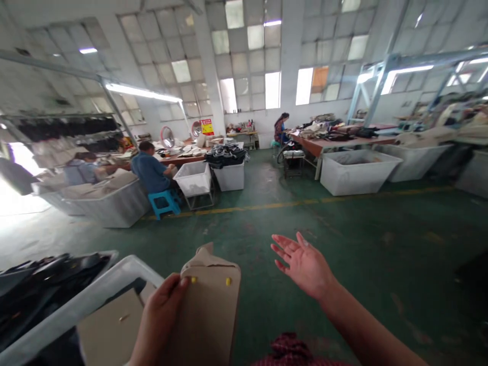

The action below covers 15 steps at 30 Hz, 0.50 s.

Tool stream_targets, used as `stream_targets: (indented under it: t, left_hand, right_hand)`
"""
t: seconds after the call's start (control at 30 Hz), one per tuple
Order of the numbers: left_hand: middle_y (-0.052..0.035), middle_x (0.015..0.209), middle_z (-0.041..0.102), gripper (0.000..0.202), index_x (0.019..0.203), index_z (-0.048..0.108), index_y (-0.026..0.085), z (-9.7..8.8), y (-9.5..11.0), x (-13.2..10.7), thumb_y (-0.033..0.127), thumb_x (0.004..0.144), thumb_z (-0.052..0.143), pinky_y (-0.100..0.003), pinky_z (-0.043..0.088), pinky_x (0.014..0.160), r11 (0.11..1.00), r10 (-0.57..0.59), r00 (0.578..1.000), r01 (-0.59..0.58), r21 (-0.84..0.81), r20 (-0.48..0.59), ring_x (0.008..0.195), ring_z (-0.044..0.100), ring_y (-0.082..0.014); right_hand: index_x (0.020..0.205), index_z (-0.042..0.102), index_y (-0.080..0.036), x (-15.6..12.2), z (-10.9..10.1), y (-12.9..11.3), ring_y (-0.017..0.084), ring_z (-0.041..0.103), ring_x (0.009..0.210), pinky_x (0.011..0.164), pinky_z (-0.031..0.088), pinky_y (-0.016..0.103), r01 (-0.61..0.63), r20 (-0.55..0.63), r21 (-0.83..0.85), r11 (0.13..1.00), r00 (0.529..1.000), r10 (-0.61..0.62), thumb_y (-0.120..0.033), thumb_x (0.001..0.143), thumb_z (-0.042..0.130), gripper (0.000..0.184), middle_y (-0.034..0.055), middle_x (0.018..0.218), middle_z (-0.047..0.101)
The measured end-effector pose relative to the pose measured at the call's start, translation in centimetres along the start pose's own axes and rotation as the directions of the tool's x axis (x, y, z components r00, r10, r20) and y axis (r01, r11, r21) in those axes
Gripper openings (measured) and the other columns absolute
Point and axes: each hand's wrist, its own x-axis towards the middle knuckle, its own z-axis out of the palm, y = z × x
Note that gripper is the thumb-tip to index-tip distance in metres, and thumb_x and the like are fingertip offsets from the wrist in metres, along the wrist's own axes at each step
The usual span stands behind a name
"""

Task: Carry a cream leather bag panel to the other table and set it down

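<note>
Gripping a beige, round-cornered, yellow-studded panel (209, 317), lower centre, left hand (163, 307) is curling, right hand (305, 267) is hovering open, empty

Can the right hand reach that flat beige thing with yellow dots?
Probably yes: the open right hand is near the flat beige panel with yellow studs, held in the left hand; only green floor shows between.
</note>
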Motion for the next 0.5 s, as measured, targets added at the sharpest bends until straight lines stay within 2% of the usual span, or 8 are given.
stream_targets:
  t: [0.1, 0.2, 0.37, 0.43, 0.5]
  left_hand:
    - [0.0012, 0.069, 0.057, 0.05, 0.081, 0.063, 0.018, 0.9, 1.0, 7.9, 0.066, 0.068, 0.057, -0.023, 0.037, 0.059, 0.999, -0.008, 0.999, 0.01, 0.031, -0.041, 0.069, 0.049, -0.0166]
    - [0.001, 0.071, 0.058, 0.051, 0.08, 0.063, 0.018, 2.4, 1.1, 15.1, 0.067, 0.065, 0.06, -0.022, 0.037, 0.06, 0.999, -0.039, 0.993, 0.04, 0.009, -0.115, 0.071, 0.049, -0.0167]
    - [0.0007, 0.068, 0.053, 0.05, 0.074, 0.059, 0.016, 5.3, 0.8, 24.3, 0.065, 0.063, 0.064, -0.022, 0.036, 0.059, 0.987, -0.084, 0.965, 0.047, -0.153, -0.247, 0.068, 0.045, -0.0152]
    - [0.0013, 0.066, 0.049, 0.046, 0.069, 0.056, 0.016, 6.1, 0.7, 27.2, 0.062, 0.068, 0.063, -0.022, 0.035, 0.06, 0.984, -0.073, 0.955, 0.021, -0.179, -0.287, 0.067, 0.042, -0.0137]
    - [0.002, 0.065, 0.046, 0.043, 0.068, 0.053, 0.016, 6.4, 0.5, 29.7, 0.058, 0.073, 0.06, -0.022, 0.034, 0.059, 0.983, -0.087, 0.929, 0.021, -0.185, -0.36, 0.065, 0.04, -0.0129]
  right_hand:
    - [0.089, 0.068, -0.021, 6.7, -0.7, -2.6, 0.018, 0.046, 0.121, 0.075, 0.045, 0.028, 0.1, -0.173, -0.076, 0.992, 0.979, -0.112, -0.044, 0.092, 0.045, 0.032, 0.0021, 0.131, 0.054]
    - [0.09, 0.066, -0.022, 13.7, -1.7, -5.1, 0.018, 0.048, 0.119, 0.072, 0.046, 0.026, 0.134, -0.275, -0.114, 0.984, 0.948, -0.161, -0.038, 0.087, 0.053, 0.021, 0.0023, 0.126, 0.057]
    - [0.092, 0.064, -0.021, 27.4, -2.9, -8.8, 0.016, 0.047, 0.121, 0.068, 0.049, 0.022, 0.085, -0.306, -0.18, 0.98, 0.942, -0.138, -0.033, 0.088, 0.048, 0.021, 0.0028, 0.128, 0.055]
    - [0.096, 0.064, -0.024, 33.8, -3.3, -9.6, 0.016, 0.047, 0.122, 0.068, 0.051, 0.021, 0.048, -0.243, -0.226, 0.973, 0.965, -0.103, -0.035, 0.088, 0.047, 0.022, 0.0015, 0.13, 0.054]
    - [0.098, 0.065, -0.026, 40.8, -3.4, -9.6, 0.018, 0.048, 0.121, 0.066, 0.054, 0.023, -0.058, -0.183, -0.31, 0.949, 0.983, 0.001, -0.039, 0.084, 0.049, 0.024, 0.0018, 0.131, 0.054]
